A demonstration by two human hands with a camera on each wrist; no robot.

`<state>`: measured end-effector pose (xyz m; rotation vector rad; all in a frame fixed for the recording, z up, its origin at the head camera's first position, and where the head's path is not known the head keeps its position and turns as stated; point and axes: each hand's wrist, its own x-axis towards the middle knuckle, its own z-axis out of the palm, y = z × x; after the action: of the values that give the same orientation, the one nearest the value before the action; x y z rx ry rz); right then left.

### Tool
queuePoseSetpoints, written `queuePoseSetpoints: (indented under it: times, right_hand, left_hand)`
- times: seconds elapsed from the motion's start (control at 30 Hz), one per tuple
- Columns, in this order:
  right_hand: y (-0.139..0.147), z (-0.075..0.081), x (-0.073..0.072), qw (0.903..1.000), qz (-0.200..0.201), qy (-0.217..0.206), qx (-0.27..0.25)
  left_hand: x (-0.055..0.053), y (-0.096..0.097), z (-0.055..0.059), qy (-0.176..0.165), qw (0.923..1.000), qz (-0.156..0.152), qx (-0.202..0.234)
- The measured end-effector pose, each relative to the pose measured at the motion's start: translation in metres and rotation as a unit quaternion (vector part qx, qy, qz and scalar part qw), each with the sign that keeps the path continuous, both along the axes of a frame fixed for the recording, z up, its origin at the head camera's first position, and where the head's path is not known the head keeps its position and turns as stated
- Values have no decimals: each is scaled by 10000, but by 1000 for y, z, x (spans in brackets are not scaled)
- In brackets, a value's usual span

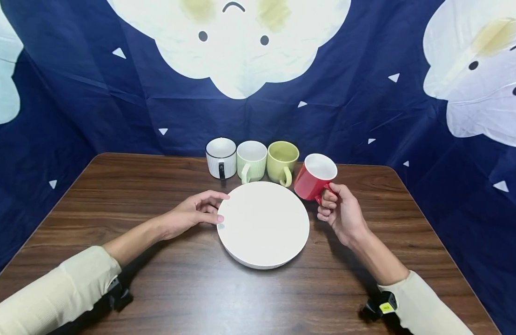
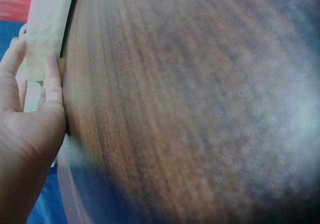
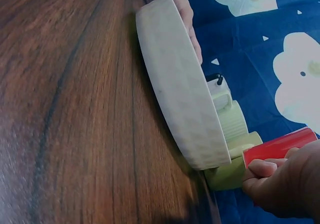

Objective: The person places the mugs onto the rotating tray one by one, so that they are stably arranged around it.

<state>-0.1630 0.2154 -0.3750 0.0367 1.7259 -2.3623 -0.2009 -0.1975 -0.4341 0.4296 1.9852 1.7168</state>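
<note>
A round white turntable-like disc point(image 1: 264, 225) with a thick patterned side point(image 3: 175, 84) lies on the table. My left hand point(image 1: 199, 209) touches its left edge, thumb and fingertips on the rim. By its handle, my right hand point(image 1: 343, 211) grips a red mug point(image 1: 310, 181) with a white inside, tilted at the disc's upper right. Behind the disc stand three mugs in a row: a white ribbed mug point(image 1: 221, 158) with black rim and handle, a pale green ribbed mug point(image 1: 251, 160), and a yellow-green mug point(image 1: 282, 160) nearest the red one.
The brown wooden table point(image 1: 157, 288) ends at the back against a dark blue cloth point(image 1: 190, 111) with white clouds and triangles. More of this cloth hangs at both sides. Each sleeve has a black wrist camera point(image 1: 119, 295) strapped near it.
</note>
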Motion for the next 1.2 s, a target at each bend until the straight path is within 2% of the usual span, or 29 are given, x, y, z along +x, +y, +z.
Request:
queuePoseSetpoints:
  times: [0.27, 1.2]
  right_hand:
    - [-5, 4, 6, 9999, 123, -23, 47]
    - [-11, 3, 21, 9982, 589, -10, -111]
  left_hand:
    - [1, -2, -1, 23, 10000, 18, 32]
    - [0, 0, 1, -23, 10000, 11, -6]
